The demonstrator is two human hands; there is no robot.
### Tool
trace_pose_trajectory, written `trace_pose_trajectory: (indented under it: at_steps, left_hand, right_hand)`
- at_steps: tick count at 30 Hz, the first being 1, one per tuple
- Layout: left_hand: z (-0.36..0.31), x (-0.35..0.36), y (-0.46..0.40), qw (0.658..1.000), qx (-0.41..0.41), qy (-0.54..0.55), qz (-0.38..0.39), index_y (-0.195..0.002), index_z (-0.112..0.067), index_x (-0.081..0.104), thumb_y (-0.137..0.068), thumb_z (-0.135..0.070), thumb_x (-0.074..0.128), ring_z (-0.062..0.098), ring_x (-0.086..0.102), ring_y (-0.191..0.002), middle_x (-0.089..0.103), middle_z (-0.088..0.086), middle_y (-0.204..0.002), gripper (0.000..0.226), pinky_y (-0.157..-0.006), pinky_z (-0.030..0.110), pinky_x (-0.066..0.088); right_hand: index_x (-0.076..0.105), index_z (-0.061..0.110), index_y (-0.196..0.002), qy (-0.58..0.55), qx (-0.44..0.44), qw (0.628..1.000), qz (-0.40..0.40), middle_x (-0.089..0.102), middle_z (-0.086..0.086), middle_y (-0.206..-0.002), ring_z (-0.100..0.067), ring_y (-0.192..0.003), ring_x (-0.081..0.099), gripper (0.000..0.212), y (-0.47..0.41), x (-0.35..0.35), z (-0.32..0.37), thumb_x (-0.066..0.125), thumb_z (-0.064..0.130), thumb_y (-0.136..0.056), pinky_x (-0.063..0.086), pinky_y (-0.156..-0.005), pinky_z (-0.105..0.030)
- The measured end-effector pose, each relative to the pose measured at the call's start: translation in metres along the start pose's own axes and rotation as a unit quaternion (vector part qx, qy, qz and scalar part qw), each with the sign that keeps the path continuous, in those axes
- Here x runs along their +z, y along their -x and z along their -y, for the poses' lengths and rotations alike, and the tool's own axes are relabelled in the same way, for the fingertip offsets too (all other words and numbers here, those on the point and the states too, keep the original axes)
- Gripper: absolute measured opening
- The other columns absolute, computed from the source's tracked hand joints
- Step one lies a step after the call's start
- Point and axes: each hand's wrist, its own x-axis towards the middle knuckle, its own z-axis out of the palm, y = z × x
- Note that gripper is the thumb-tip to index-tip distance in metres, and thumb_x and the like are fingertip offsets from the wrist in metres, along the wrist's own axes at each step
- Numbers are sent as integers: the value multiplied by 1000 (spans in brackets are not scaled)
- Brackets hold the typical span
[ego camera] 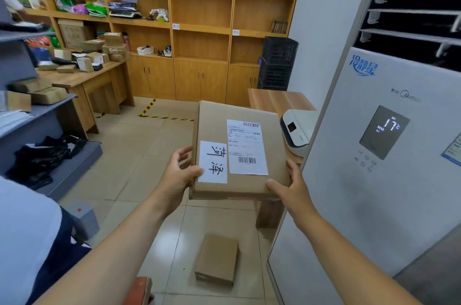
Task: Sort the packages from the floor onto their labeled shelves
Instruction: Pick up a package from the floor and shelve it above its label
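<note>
I hold a flat brown cardboard package [217, 127] level in front of me, above the tiled floor. Its top carries a printed shipping label with barcodes and a white tag with handwritten characters. My left hand [180, 172] grips its near left edge, thumb on the white tag. My right hand [289, 185] grips the near right corner. A smaller plain cardboard box [217, 258] lies on the floor below, between my arms. Wooden wall shelves [202, 27] with small white tags on their edges stand at the back.
A tall white air conditioner [374, 155] stands close on the right. Behind the package, a low wooden table [277, 98] carries a white device [296, 130]. Grey racks [50, 107] with boxes line the left. A desk [82, 77] with parcels and black crates [277, 62] stand farther back.
</note>
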Motion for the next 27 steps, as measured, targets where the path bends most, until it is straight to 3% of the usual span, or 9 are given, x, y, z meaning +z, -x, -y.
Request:
trace_pose_trajectory:
  at_steps: [3,5,7,9,13,16,19,22,27]
  left_hand:
    - [7,3,-3,999,29,-16,-4,-113,-33,50,-51,-21,69,15,46,-123,49,1,-125,67,-85,33,48]
    - [11,7,-5,998,48,-46,-14,-118,-33,49,-57,-17,67,4,49,-116,50,-3,-128,66,-75,23,50]
    - [15,14,-10,994,65,-80,-20,-129,-31,43,-67,-8,65,5,56,-107,49,-6,-130,70,-62,16,50]
    - [20,22,-15,991,71,-111,-27,-136,-30,36,-72,-1,66,12,58,-108,49,-5,-130,76,-64,17,52]
    - [31,38,-22,987,68,-144,-31,-142,-25,26,-74,7,65,-7,54,-96,53,-7,-121,85,-61,8,48]
    - [39,45,-26,983,82,-163,-32,-142,-27,25,-74,10,64,-12,53,-94,51,-21,-114,87,-60,7,47]
    - [44,43,-35,977,86,-192,-40,-145,-30,17,-71,8,68,-9,51,-103,46,-18,-124,98,-72,10,47]
    - [46,33,-53,959,99,-257,-74,-147,-24,11,-67,2,73,5,33,-119,27,-7,-131,104,-95,20,31]
    - [51,13,-103,954,95,-273,-75,-148,-23,11,-66,-1,74,10,30,-123,24,-4,-126,105,-103,28,32]
  right_hand:
    - [24,32,-141,13,-24,1000,2,43,5,-136,-15,-119,47,80,-5,-3,-1,71,21,-77,47,-99,-40]
    - [22,34,-141,21,-37,999,2,43,7,-135,-15,-120,47,82,-10,-5,-4,71,19,-77,47,-98,-37]
    - [20,36,-141,32,-50,998,-1,41,9,-134,-14,-120,45,84,-13,-7,-6,71,18,-77,47,-97,-35]
    - [17,36,-143,50,-60,997,-11,38,10,-138,-14,-124,43,87,-17,-10,-10,71,18,-77,46,-100,-37]
    - [15,40,-142,88,-86,992,-25,36,10,-142,-13,-125,42,89,-29,-17,-20,72,20,-76,46,-98,-34]
    - [14,40,-142,109,-99,989,-30,35,10,-142,-8,-119,42,89,-40,-18,-25,71,21,-77,44,-90,-25]
    - [15,40,-142,115,-102,988,-25,35,9,-141,-3,-114,40,89,-49,-14,-26,71,18,-77,39,-83,-16]
    - [19,37,-142,120,-115,986,-20,35,8,-142,-1,-116,38,87,-67,-3,-26,71,16,-76,36,-81,-11]
    - [19,35,-144,134,-117,984,-28,32,5,-147,-5,-130,31,88,-109,24,-29,72,16,-76,35,-103,-26]
